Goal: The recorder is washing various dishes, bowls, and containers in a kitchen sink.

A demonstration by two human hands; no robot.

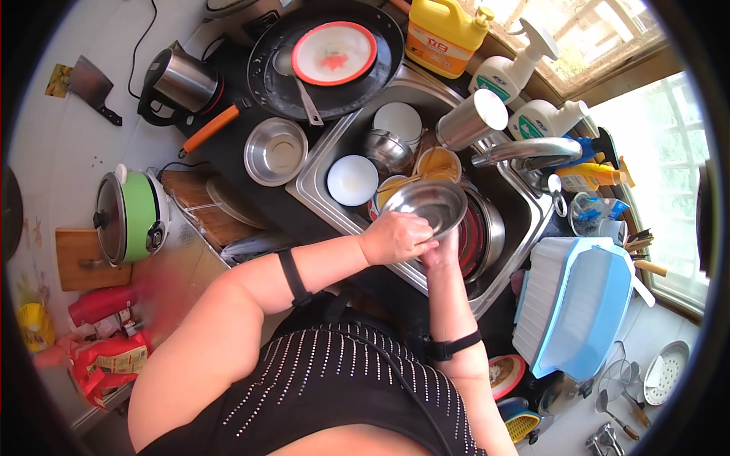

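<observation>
A shiny stainless steel bowl [425,199] is held tilted above the near part of the sink. My left hand [398,236] has its fingers curled at the bowl's near rim. From beneath, my right hand [443,249] grips the bowl near its lower edge, its fingers largely hidden. Under and behind the bowl, the steel sink [319,196] holds a white bowl [352,180], another white bowl [397,121] and a small steel bowl [388,149]. Wooden chopsticks lie across a yellowish cup [439,164]. A steel pot [494,233] with dark red ware inside stands to the right.
The faucet [530,149] arches in from the right, beside an upright steel cylinder [470,121]. A black pan [268,68] with a plate [333,52] overlaps the sink's back left corner. A steel basin [276,151] sits left. A blue-lidded plastic box [587,308] stands right.
</observation>
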